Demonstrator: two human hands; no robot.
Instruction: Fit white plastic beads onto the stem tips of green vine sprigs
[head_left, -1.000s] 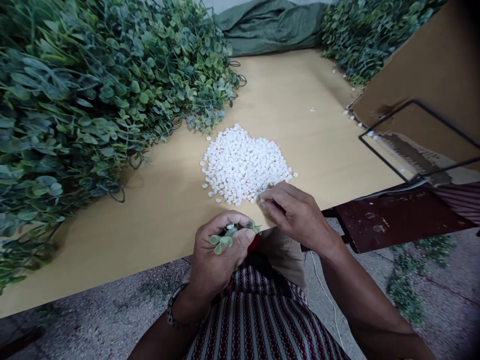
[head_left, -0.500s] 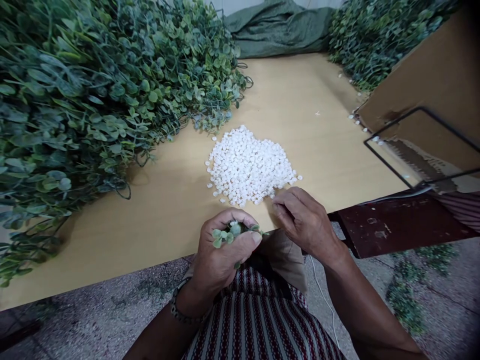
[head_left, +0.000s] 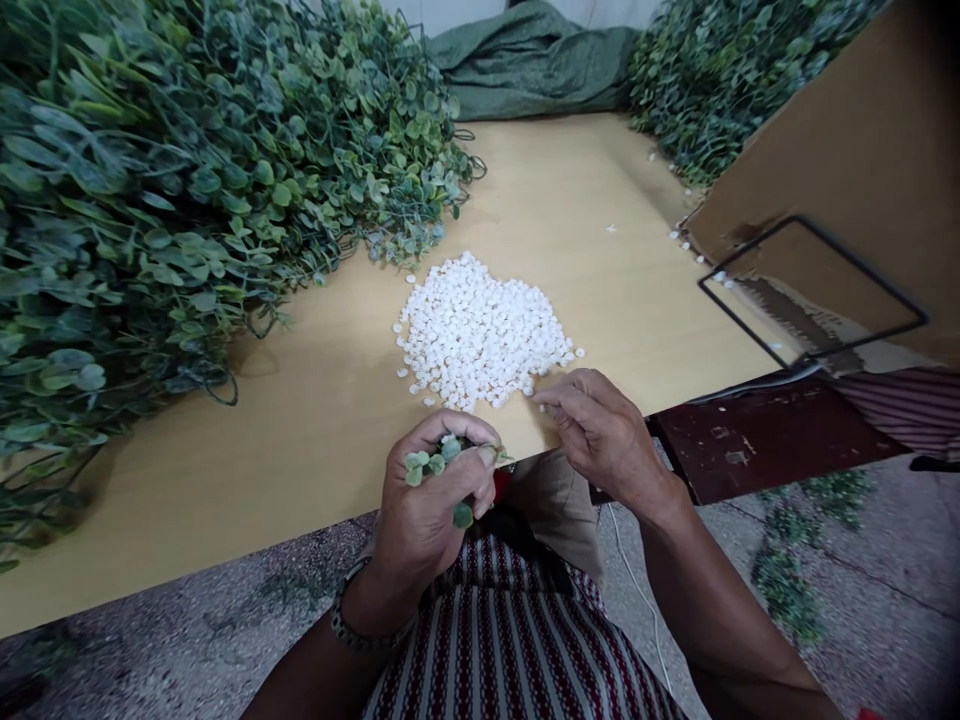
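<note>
My left hand (head_left: 431, 495) is closed around a small sprig of artificial greenery (head_left: 425, 464). Its round leaves poke out on both sides of the fist, and the stem end shows beyond the thumb tip. To the right, my right hand (head_left: 600, 435) has thumb and forefinger pinched together at the near right edge of a heap of small white plastic discs (head_left: 484, 330). Whatever is between those fingertips is too small to make out. The heap lies on the tan tabletop (head_left: 322, 400), just beyond both hands.
A large mass of artificial greenery (head_left: 187, 170) covers the table's left side. More foliage (head_left: 727, 80) is at the back right, beside a cardboard box (head_left: 840, 170) and a black wire frame (head_left: 862, 252). Green cloth (head_left: 532, 65) lies at the back. Below right is a dark red bench (head_left: 757, 435).
The whole view has shifted slightly, so the table's things appear farther left. My right fingertips have come out a little from the heap's edge. More of my left fingers shows below the thumb.
</note>
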